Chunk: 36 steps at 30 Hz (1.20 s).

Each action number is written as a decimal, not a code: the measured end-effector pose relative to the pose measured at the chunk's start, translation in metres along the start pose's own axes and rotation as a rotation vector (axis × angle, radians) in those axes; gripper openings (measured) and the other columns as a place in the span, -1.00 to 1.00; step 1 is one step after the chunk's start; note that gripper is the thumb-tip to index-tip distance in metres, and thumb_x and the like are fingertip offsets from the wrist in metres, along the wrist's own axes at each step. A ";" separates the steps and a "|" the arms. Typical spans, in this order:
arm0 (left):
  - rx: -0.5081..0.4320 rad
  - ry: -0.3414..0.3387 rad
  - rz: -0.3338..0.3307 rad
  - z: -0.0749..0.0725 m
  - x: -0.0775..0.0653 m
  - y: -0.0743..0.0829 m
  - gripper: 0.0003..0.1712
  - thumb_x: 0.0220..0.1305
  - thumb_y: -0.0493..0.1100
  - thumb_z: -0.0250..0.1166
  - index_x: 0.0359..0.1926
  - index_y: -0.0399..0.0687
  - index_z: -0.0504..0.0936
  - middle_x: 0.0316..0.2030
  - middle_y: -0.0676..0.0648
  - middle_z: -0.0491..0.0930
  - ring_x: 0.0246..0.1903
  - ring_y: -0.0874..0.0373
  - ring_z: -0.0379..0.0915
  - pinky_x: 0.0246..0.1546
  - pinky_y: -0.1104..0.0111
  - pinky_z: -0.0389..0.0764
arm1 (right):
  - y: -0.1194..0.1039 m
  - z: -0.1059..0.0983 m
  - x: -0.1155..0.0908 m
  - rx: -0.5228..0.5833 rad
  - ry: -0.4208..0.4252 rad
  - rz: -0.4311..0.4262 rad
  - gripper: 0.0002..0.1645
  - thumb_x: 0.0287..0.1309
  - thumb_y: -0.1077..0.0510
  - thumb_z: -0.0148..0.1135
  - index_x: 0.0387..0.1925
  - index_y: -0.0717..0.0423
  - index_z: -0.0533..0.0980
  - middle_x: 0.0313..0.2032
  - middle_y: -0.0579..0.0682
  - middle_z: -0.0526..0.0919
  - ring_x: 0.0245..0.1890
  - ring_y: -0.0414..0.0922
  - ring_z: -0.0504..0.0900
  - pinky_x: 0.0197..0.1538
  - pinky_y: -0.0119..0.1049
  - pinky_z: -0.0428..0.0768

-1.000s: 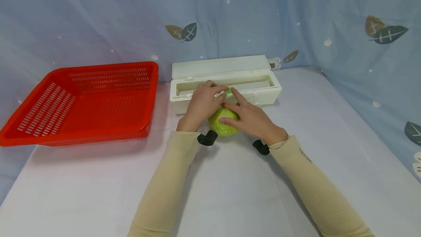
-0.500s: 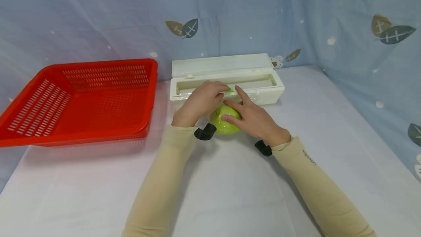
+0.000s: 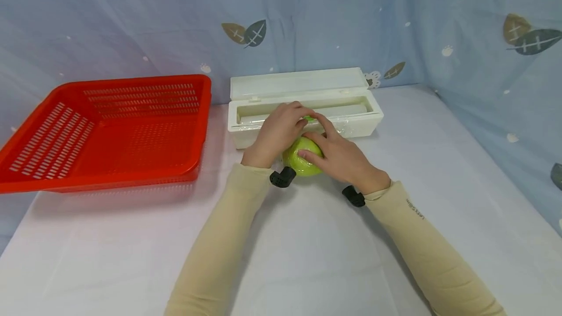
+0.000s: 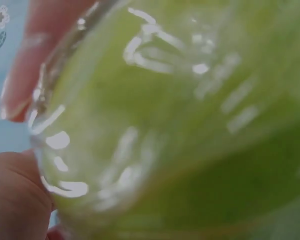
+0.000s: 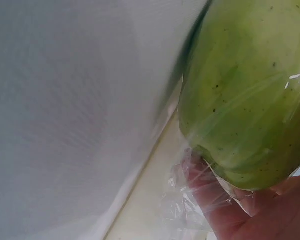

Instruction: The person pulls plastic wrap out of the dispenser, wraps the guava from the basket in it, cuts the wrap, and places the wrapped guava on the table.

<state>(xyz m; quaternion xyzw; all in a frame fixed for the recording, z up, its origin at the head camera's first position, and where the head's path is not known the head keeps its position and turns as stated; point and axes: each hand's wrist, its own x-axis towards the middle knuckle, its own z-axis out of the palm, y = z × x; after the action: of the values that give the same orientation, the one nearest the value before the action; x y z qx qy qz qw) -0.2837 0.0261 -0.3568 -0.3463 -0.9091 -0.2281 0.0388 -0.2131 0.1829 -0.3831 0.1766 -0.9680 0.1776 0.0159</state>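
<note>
A green fruit, apple-like, sits on the table under clear cling film in front of a white cling film dispenser. My right hand holds it, thumb on top and fingers behind. In the right wrist view the fruit has dark specks, and loose film bunches near its dimpled end. The fingers of my left hand are curled at the dispenser's front edge, pinching the small green slide cutter. Glossy film covers the fruit in the left wrist view.
The dispenser's lid stands open at the back, with a white roll inside. A red plastic basket stands at the left. Behind the white-covered table hangs a blue patterned curtain.
The head view has shifted slightly. My left hand has moved a little right, its fingertips drawing closer to my right index finger. My right hand keeps holding the fruit.
</note>
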 end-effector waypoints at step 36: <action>0.222 0.067 -0.045 -0.002 -0.001 0.006 -0.75 0.21 -0.23 0.14 -0.17 0.20 0.62 -0.22 0.14 0.54 -0.30 0.15 0.28 -0.39 0.42 0.36 | 0.008 0.002 0.004 0.042 -0.050 0.040 -0.24 0.11 -0.45 -0.35 0.22 -0.18 0.23 0.33 -0.10 -0.19 -0.26 -0.05 0.52 -0.37 -0.21 0.48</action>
<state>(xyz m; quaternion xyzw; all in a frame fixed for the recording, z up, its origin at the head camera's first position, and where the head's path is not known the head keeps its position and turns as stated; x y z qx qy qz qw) -0.2792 0.0289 -0.3529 -0.3115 -0.9346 -0.1385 0.1019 -0.2199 0.1880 -0.3873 0.1621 -0.9675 0.1937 -0.0153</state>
